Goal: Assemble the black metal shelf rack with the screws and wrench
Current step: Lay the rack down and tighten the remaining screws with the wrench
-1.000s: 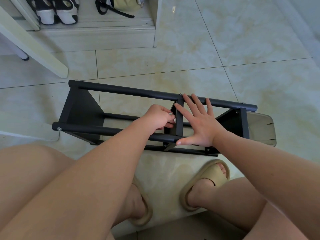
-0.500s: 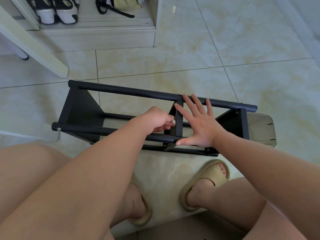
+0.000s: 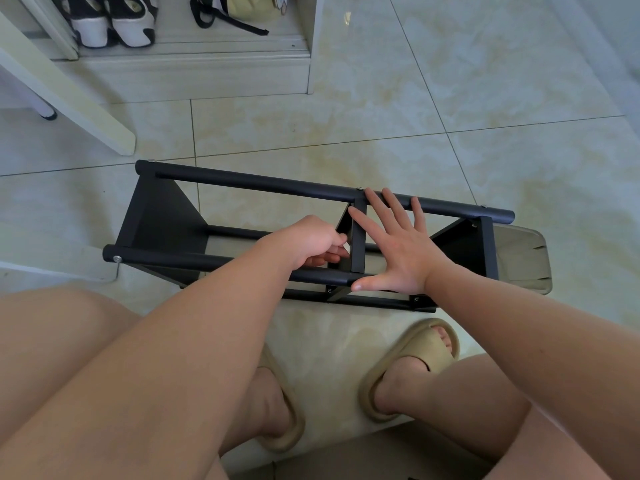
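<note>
Black rack [image 3: 263, 183] lies on its side on the tile floor [image 3: 450, 98], just ahead of the sandals [image 3: 412, 362]. Right hand [image 3: 398, 251] is flat, fingers spread and released, pressing across both upper tubes just right of the middle bracket [image 3: 358, 237]. Left hand [image 3: 311, 239] is curled against the bracket's left face. Can't tell whether its fingers grasp anything, since it's hidden.

- Single view from the head, high over the lap, facing forward and steeply down onto the tiled floor [image 3: 485, 98].
- Close in: black rack [image 3: 242, 182] across the middle, within arm's reach, left hand [image 3: 311, 239] and right hand [image 3: 401, 251] near centre, forearms entering from the bottom corners.
- Wide-angle, with bent edges; thighs and a slipper [image 3: 417, 346] along the bottom, shoes [image 3: 114, 22] at top left.
</note>
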`<state>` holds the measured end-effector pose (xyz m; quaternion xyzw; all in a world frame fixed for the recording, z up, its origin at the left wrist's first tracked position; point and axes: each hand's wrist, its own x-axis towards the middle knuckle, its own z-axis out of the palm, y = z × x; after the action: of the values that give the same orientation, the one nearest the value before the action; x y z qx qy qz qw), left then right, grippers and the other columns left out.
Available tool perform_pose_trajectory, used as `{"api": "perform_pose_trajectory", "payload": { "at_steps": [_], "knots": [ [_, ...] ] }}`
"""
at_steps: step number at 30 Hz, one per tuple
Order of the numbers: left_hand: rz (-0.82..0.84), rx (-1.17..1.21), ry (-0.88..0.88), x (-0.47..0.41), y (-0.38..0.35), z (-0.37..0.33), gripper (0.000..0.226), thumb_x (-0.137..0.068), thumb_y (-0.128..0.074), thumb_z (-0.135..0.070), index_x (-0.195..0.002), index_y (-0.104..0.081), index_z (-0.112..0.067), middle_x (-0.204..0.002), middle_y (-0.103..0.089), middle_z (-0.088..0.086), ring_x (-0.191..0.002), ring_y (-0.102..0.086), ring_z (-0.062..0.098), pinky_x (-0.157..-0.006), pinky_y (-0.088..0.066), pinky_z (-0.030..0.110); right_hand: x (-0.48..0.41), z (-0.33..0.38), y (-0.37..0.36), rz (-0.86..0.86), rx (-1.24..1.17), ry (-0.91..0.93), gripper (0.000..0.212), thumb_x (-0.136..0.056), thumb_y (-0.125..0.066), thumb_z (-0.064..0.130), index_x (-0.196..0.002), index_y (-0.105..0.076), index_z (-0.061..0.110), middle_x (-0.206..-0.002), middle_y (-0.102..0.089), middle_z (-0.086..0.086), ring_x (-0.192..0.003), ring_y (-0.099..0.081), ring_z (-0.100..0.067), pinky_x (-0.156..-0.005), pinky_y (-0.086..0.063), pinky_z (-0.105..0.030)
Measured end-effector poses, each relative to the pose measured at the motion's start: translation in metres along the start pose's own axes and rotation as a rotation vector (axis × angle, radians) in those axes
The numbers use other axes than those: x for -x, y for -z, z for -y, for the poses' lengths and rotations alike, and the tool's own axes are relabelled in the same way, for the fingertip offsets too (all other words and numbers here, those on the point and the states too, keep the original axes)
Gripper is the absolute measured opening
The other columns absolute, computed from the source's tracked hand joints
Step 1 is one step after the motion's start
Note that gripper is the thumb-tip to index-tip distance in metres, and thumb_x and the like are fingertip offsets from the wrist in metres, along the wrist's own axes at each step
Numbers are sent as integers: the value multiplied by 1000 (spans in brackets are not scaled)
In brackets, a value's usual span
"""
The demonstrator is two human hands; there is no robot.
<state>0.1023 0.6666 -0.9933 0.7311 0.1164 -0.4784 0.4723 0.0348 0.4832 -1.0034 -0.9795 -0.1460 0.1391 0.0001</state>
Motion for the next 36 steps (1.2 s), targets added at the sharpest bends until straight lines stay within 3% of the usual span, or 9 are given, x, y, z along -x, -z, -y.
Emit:
{"api": "perform_pose_trajectory", "payload": {
  "at_steps": [17, 28, 32, 36],
  "knots": [
    [133, -166, -95, -3, 15, 7, 14, -103, -51, -21, -101, -64, -17, -81, -77, -9, -84, -68, 6, -69, -50, 21, 0, 0, 0, 11, 3, 0, 123, -63, -26, 103, -160, 11, 37, -167, 22, -2, -153, 22, -29, -119, 13, -62],
    [168, -326, -146, -1, 17, 8, 19, -103, -51, -17, -88, -63, -20, -72, -75, -13, -84, -67, 7, -77, -49, 26, 1, 0, 2, 14, 10, -4, 123, -63, -25, 103, -160, 11, 37, -167, 22, -3, -153, 22, -30, -119, 13, -63],
    [168, -376, -160, -1, 17, 9, 21, -102, -52, -15, -85, -64, -20, -78, -75, -10, -92, -69, 14, -90, -50, 32, 0, 1, 2, 16, 10, -5, 123, -63, -24, 103, -160, 11, 37, -167, 22, -2, -153, 21, -30, -119, 12, -63],
    [151, -481, -201, -1, 17, 10, 22, -100, -55, -16, -83, -67, -23, -103, -75, 3, -107, -66, 24, -106, -45, 44, 1, 1, 3, 16, 9, -4, 123, -62, -24, 103, -160, 10, 36, -167, 22, -3, -154, 21, -30, -119, 12, -63]
  ]
}}
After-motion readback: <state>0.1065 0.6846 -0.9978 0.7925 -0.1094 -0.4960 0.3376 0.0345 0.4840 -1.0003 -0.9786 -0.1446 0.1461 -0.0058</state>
